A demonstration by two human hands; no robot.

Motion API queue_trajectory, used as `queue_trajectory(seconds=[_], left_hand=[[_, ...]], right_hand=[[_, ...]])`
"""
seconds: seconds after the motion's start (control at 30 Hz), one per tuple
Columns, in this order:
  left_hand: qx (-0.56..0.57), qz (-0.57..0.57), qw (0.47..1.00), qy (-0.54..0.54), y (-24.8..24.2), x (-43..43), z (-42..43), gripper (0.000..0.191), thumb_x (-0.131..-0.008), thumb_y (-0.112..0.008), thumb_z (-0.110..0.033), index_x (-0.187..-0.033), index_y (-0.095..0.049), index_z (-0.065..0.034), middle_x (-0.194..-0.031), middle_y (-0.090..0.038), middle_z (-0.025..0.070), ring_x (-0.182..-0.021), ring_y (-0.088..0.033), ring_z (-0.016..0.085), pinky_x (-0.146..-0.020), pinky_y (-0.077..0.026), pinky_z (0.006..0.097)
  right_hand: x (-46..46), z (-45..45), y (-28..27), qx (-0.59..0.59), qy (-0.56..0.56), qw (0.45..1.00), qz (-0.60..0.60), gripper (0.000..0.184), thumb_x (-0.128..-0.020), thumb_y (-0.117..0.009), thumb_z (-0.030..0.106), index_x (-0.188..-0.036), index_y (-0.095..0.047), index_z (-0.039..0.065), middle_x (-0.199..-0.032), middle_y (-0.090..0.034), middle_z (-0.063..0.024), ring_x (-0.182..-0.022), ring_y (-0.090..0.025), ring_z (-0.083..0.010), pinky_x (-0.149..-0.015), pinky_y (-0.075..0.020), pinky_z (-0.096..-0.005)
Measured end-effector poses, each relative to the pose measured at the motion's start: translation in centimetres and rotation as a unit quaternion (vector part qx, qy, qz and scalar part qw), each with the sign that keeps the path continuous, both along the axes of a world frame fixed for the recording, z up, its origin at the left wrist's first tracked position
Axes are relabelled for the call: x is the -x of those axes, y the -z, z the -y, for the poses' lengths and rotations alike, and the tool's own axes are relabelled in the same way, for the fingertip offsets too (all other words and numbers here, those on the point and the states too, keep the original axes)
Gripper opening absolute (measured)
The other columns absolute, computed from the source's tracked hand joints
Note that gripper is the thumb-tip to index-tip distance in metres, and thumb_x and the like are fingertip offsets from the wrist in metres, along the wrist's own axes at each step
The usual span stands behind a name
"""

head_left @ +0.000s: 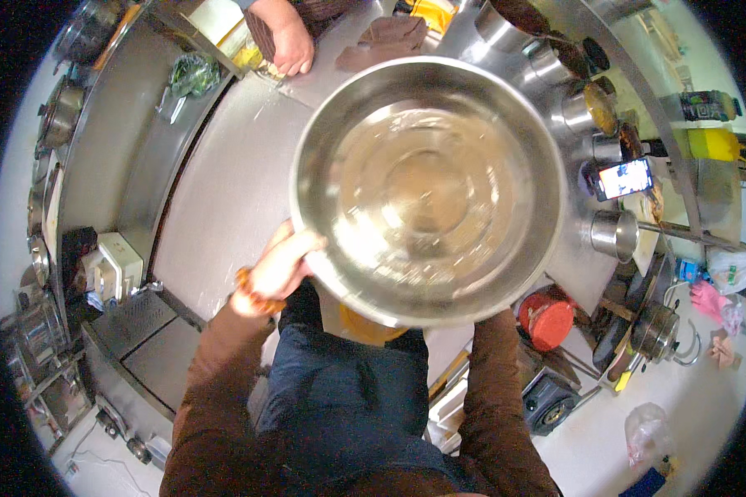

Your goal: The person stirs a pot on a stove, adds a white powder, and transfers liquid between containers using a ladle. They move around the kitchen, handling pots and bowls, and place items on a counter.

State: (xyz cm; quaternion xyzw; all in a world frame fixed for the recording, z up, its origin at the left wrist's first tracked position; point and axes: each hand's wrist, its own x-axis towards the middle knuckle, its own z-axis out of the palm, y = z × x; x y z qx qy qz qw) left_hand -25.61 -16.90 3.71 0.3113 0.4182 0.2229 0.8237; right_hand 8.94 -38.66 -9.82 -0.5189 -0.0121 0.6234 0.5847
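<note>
A large round stainless steel basin (428, 189) is held up in front of my body, its inside facing me. Wet-looking highlights and motion blur cover its inner surface; whether liquid lies in it I cannot tell. At its lower left rim my left hand (286, 264) grips the edge, thumb over the lip, with an amber-coloured bracelet (258, 295) around the wrist. My right hand is out of sight behind the basin; only the brown right sleeve (494, 373) shows, running up to the lower right rim.
Beyond the basin, a co-worker's hand (292, 50) rests at the metal worktop (224, 168). Steel pots (614, 235) and a lit phone (625, 179) line the right side. A red-lidded bucket (547, 320) stands below right. Greens in plastic (194, 76) lie at left.
</note>
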Motion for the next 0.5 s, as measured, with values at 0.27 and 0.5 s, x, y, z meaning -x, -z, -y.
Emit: queue_trajectory(seconds=[0.27,0.5], left_hand=[[0.105,-0.165,0.981,0.009,0.2,12.3,8.0,0.046,-0.085,-0.056,-0.013,-0.126,-0.056,0.0087,-0.109,-0.068,0.0151,-0.09,-0.067,0.021,-0.079,-0.056,0.0319],[0.238,-0.091,0.965,0.064,15.7,6.3,3.3,0.046,-0.09,-0.049,-0.011,-0.13,-0.049,0.0114,-0.12,-0.065,0.0224,-0.104,-0.069,0.033,-0.088,-0.06,0.0479]], right_hand=[[9.8,3.0,7.0,0.091,0.056,0.985,-0.137,0.041,-0.1,-0.06,0.026,-0.135,-0.053,0.005,-0.127,-0.063,-0.0139,-0.11,-0.062,-0.027,-0.092,-0.0523,-0.0431],[12.5,1.6,20.8,0.113,0.16,0.965,-0.176,0.041,-0.101,-0.059,0.029,-0.135,-0.053,0.006,-0.126,-0.062,-0.0138,-0.108,-0.061,-0.0261,-0.091,-0.0518,-0.0413]])
